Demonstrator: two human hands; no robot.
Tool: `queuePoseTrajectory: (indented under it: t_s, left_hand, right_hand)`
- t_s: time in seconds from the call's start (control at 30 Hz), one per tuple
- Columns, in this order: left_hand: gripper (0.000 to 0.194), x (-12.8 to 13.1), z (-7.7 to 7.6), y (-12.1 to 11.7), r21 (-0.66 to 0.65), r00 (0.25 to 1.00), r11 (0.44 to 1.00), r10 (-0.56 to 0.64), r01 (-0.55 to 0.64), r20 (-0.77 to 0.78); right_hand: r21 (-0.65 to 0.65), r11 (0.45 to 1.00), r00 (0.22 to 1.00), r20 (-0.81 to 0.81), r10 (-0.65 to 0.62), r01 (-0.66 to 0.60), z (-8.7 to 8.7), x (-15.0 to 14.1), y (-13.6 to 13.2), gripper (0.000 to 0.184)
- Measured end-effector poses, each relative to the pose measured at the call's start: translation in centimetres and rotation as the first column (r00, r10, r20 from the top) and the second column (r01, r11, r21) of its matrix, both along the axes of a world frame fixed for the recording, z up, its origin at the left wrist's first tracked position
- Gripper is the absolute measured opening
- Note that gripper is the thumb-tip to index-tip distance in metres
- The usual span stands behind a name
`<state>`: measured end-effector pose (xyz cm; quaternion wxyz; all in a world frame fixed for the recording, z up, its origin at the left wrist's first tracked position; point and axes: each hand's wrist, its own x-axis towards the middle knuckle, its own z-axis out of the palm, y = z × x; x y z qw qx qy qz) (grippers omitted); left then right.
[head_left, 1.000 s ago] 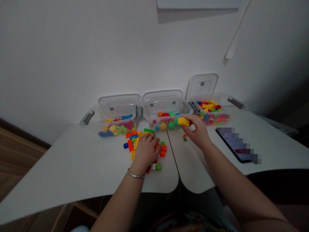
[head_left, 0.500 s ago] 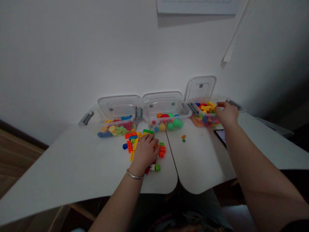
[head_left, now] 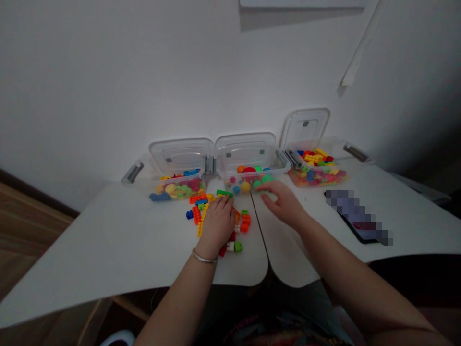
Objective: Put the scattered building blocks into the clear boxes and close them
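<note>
Left hand [head_left: 218, 225] spread over toy bricks [head_left: 196, 215] at centre, perhaps steadying them; right hand [head_left: 286, 203] curled near ball tub [head_left: 283, 170], pinch unclear.

No legible text, label, brand, number or sign. Screen of black-edged rectangular phone [head_left: 351, 216]: pixelated, unreadable. Multicoloured print on dark fabric garment [head_left: 284, 331] at lower edge: too dim, blurred to read.

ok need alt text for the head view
A person's bare left hand rests on colourful plastic building blocks on a white table, the bare right hand nearby; behind stand three clear plastic boxes of colourful toy pieces, lids open, and a black-edged phone lies at right.
</note>
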<state>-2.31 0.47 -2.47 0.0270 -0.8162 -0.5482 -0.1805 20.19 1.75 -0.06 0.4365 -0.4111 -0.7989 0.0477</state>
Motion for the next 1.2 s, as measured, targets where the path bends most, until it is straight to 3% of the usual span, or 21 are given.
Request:
queuePoseTrajectory:
  t_s: [0.1, 0.2, 0.37, 0.57, 0.7, 0.8, 0.9, 1.0, 1.1, 1.2]
  left_hand:
    - [0.04, 0.0, 0.1, 0.0, -0.01, 1.0, 1.0, -0.014, 0.014, -0.017]
    - [0.041, 0.0, 0.2, -0.1, -0.022, 1.0, 1.0, -0.014, 0.014, -0.015]
    - [0.039, 0.0, 0.2, -0.1, -0.017, 0.999, 1.0, -0.015, 0.016, 0.034]
    - [0.033, -0.2, 0.3, -0.1, -0.009, 0.999, 0.999, -0.034, 0.035, 0.037]
    - [0.033, -0.2, 0.2, 0.0, 0.018, 0.998, 0.999, -0.042, 0.041, 0.04]
    - [0.032, -0.2, 0.1, 0.0, 0.035, 0.997, 0.998, -0.051, 0.049, 0.057]
    - [0.032, -0.3, 0.0, 0.0, 0.038, 0.997, 0.998, -0.057, 0.055, 0.06]
    - [0.031, -0.3, 0.1, 0.0, 0.031, 0.997, 0.998, -0.058, 0.056, 0.058]
    - [0.03, -0.3, 0.1, 0.0, 0.024, 0.997, 0.998, -0.057, 0.056, 0.052]
    - [0.031, -0.3, 0.0, 0.0, 0.019, 0.997, 0.998, -0.056, 0.055, 0.048]
  right_hand:
    - [-0.18, 0.955, 0.945, 0.187, 0.269, -0.236, -1.6, -2.6, -1.1, 0.032]
    - [-0.254, 0.929, 0.905, 0.262, 0.335, -0.27, -2.9, -3.2, -1.4, 0.041]
    - [-0.256, 0.946, 0.935, 0.241, 0.261, -0.198, -4.3, -2.8, -1.0, 0.035]
    - [-0.265, 0.964, 0.971, 0.236, 0.044, 0.021, -5.2, -2.7, -0.3, 0.037]
    - [-0.299, 0.952, 0.983, 0.185, -0.017, 0.072, -5.6, -2.6, -0.1, 0.04]
    - [-0.3, 0.95, 0.988, 0.147, -0.045, 0.088, -5.7, -2.5, -0.1, 0.032]
    - [-0.255, 0.965, 0.996, 0.076, -0.05, 0.068, -5.2, -2.2, -0.3, 0.023]
    - [-0.106, 0.992, 0.997, -0.037, -0.071, 0.067, -3.6, -1.4, -0.5, 0.018]
    - [0.032, 0.976, 0.962, -0.181, -0.206, 0.215, -1.2, 0.3, -0.5, 0.016]
    - [0.092, 0.918, 0.888, -0.304, -0.344, 0.386, 0.9, 3.0, 0.1, 0.018]
